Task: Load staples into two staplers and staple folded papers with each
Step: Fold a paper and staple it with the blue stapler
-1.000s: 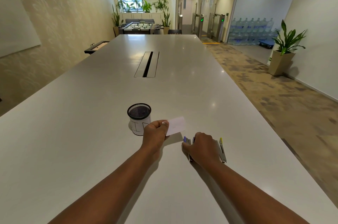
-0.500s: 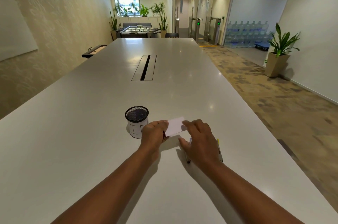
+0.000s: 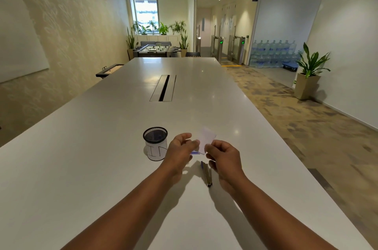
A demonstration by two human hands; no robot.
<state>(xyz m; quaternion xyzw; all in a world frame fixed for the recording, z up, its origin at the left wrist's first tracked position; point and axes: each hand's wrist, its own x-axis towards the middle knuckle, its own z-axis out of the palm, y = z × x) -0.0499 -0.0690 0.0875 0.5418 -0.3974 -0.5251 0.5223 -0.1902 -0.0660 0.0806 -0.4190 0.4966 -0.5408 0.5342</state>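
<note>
white conference table (image 3: 102,168) is stretching away; a mesh pen cup (image 3: 155,143) is standing left. both hands are pinching a folded paper (image 3: 206,139) above it: left hand (image 3: 181,150) and right hand (image 3: 222,155). a blue stapler (image 3: 206,173) is lying below.

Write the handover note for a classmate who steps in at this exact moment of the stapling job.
Left hand and right hand both pinch the folded paper, lifted off the table.
Something small and blue shows between the hands; I cannot tell what.
One stapler lies on the table by the right wrist; a second is not visible.
Mesh cup stands left of the hands.
Done: cannot tell.
Left: stapling this paper.
</note>
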